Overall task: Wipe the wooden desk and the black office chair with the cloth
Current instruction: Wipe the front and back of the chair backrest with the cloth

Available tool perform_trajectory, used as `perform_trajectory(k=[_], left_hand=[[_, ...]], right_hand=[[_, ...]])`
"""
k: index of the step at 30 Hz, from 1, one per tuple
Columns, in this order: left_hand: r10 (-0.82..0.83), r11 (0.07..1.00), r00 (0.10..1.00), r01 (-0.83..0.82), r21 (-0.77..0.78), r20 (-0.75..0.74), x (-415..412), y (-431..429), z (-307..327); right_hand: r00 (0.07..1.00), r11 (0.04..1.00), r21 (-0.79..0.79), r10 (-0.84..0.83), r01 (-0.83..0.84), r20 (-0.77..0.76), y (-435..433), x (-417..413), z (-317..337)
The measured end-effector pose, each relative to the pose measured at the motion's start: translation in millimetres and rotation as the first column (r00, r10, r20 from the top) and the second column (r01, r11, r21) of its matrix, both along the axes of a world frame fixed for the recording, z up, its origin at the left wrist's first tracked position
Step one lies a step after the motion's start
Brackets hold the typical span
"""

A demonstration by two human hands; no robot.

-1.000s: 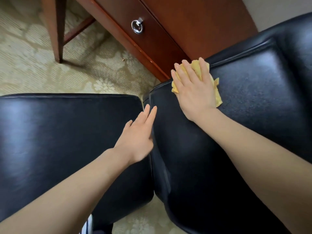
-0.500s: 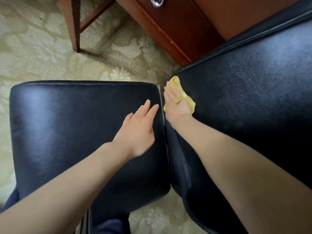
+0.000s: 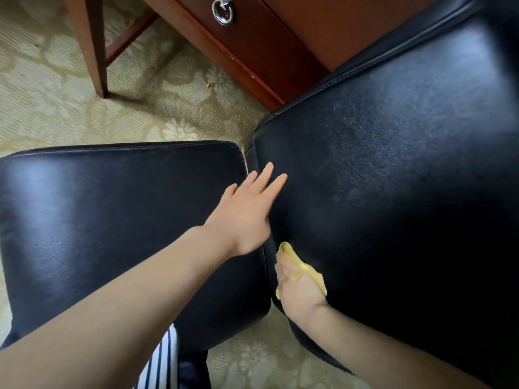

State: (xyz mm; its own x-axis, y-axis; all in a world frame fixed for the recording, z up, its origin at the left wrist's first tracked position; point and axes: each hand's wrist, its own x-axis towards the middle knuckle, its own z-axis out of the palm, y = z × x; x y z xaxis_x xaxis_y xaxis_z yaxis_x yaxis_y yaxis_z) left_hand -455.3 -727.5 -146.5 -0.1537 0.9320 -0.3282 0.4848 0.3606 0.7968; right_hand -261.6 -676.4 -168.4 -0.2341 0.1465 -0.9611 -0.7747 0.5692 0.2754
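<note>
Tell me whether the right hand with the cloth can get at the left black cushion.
Probably yes. The right hand holds the cloth at the right cushion edge, beside the gap; the left cushion lies bare alongside. The left hand rests farther up, across the gap, out of the way.

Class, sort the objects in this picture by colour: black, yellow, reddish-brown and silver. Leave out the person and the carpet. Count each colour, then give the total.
Black: 2, the black padded leather chair panel on the left and the larger black leather chair panel on the right
Yellow: 1, the crumpled yellow cloth
Reddish-brown: 1, the polished wooden desk
Silver: 1, the round metal ring pull
Total: 5
</note>
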Motion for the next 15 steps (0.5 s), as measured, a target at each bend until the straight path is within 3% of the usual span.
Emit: perform_trajectory(k=[5,8,10,15], left_hand=[[-0.096,0.990,0.995,0.096,0.104,-0.006,16,20,20],[-0.135,0.987,0.991,0.136,0.083,-0.023,25,30,25],[-0.139,0.988,0.990,0.141,0.056,-0.036,31,34,26],[-0.127,0.992,0.990,0.128,0.015,-0.068,33,39,29]], right_hand=[[0.951,0.980,-0.048,-0.199,0.194,-0.238,-7,42,58],[0.781,0.912,-0.236,-0.409,0.335,-0.471,5,60,91],[0.673,0.911,-0.232,-0.409,0.341,-0.616,10,58,116],[0.548,0.906,-0.158,-0.369,0.394,-0.751,36,24,168]])
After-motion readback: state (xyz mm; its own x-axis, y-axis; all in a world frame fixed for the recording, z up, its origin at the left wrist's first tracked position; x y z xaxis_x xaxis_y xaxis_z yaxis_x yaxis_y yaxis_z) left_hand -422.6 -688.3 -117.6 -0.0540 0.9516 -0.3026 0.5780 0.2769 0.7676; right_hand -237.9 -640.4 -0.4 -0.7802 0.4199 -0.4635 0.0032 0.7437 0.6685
